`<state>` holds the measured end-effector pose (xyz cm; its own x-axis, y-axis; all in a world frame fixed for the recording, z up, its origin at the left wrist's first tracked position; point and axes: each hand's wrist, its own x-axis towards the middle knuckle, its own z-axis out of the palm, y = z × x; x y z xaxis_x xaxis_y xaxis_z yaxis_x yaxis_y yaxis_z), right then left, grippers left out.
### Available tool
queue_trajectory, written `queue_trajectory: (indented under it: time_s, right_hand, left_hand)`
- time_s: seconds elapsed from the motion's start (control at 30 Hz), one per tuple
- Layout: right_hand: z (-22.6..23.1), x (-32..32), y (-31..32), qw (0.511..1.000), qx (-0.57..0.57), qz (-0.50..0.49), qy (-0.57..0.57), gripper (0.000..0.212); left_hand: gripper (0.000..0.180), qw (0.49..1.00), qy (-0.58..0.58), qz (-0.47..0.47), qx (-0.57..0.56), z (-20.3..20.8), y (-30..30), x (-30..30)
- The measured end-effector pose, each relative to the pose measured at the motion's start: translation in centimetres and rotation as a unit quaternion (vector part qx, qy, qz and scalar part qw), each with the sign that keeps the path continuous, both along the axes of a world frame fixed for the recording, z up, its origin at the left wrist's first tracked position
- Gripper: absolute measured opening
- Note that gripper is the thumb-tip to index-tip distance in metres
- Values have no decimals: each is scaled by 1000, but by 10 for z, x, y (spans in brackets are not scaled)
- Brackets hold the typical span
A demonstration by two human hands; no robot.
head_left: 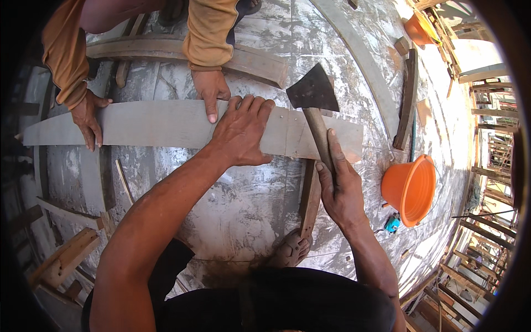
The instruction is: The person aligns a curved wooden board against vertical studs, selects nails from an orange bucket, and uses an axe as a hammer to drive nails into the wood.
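A long flat grey board (155, 124) lies crosswise in front of me, raised on timber pieces. My left hand (243, 131) is clamped over it, fingers at the far edge and thumb toward the near one. My right hand (342, 191) grips the wooden handle of an axe (313, 91). Its dark, flared head is above the board's far edge, near the right end; whether it touches the board I cannot tell. Across from me, another person's hand (88, 119) grasps the board's left part, and that person's other hand (211, 93) presses on it beside my left hand.
An orange bucket (409, 188) stands at the right, with a small teal object (392, 223) by it. Beyond the board lies a thick curved timber (254, 63). A dark beam (408, 99) rests at right. Wood pieces (66, 257) lie at lower left. My foot (290, 249) is below the board.
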<state>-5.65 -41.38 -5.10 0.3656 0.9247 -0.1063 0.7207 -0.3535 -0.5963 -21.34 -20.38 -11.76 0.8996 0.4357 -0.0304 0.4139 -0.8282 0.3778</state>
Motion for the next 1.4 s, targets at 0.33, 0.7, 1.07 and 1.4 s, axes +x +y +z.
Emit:
queue_trajectory:
  time_s: [0.33, 0.7, 1.07, 1.4]
  right_hand:
    - [1, 4, -5, 999, 39, 3, 11, 71]
    - [-12, -8, -15, 1000, 8, 0, 30, 72]
    - [-5, 11, -10, 987, -83, -7, 135, 68]
    - [-76, -12, -241, 913, -121, -328, 212, 70]
  left_hand:
    - [107, 1000, -7, 0, -1, -1, -6, -1]
    - [106, 1000, 12, 8, 0, -3, -9, 0]
    - [106, 999, 31, 26, 10, 8, -5, -1]
    - [105, 999, -1, -5, 36, 4, -17, 13]
